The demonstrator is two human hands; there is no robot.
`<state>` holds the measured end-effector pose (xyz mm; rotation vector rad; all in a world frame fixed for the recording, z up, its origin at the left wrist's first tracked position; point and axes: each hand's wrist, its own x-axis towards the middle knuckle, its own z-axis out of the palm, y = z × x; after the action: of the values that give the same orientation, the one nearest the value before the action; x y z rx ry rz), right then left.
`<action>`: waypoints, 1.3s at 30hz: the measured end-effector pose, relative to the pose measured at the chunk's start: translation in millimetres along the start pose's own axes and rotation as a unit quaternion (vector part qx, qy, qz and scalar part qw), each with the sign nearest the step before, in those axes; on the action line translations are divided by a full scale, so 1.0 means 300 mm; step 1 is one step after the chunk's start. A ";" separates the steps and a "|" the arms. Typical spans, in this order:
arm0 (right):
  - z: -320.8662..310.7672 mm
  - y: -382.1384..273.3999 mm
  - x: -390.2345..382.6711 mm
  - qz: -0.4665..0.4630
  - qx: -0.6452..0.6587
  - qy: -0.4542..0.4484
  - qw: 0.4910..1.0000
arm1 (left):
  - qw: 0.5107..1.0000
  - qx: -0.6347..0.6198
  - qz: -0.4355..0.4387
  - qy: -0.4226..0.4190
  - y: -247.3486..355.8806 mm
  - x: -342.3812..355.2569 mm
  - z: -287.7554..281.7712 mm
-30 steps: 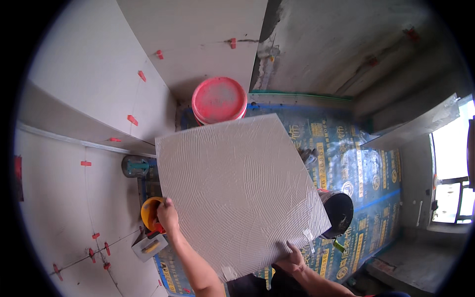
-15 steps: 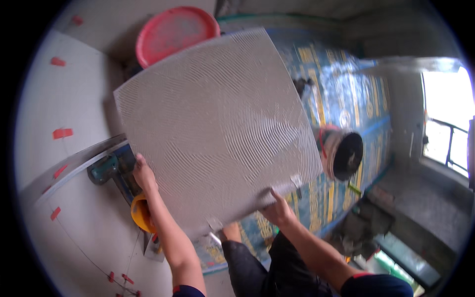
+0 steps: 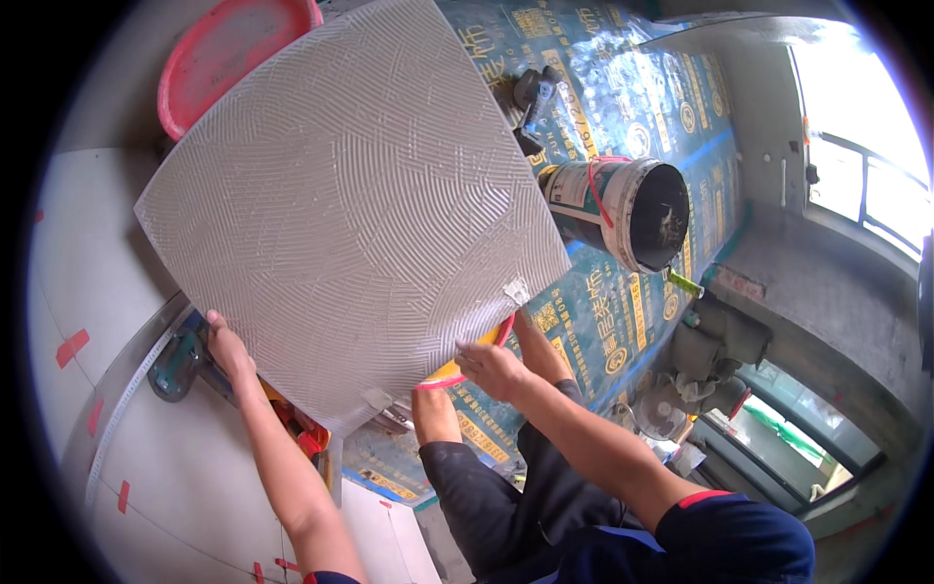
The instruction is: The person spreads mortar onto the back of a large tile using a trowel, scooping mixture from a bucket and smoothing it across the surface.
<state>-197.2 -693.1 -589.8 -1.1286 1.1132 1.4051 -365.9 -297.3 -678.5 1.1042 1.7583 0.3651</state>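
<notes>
Gripping ridged tile (image 3: pixel 360 204) w/ L fingers (image 3: pixel 215 320), R fingers (image 3: pixel 471 353) nr edge, hold unclear, yellow-lettered floor sheet (image 3: pixel 650 316), labelled bucket (image 3: pixel 615 216)

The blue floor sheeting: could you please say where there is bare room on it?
Bare sheeting shows between the bucket and the right leg, and between the bucket and the window wall. Left of the tile is crowded, around the left hand and dark green object.
</notes>
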 end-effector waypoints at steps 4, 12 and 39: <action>-0.182 0.043 -0.182 -0.071 -0.051 -0.022 0.996 | 0.998 0.048 0.046 0.010 -0.097 0.086 0.007; -0.745 -0.669 -0.481 -0.248 -0.681 0.491 0.484 | 0.981 0.178 0.014 0.078 -0.135 0.042 -0.162; -1.156 -1.497 -0.148 0.057 -0.912 0.315 0.255 | 0.916 0.173 -0.143 -0.333 -0.234 -1.779 0.567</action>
<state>283.0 -995.7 -631.1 -3.3914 -1.0835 2.1014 -204.9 -806.4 -495.6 1.0242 1.3487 -0.4794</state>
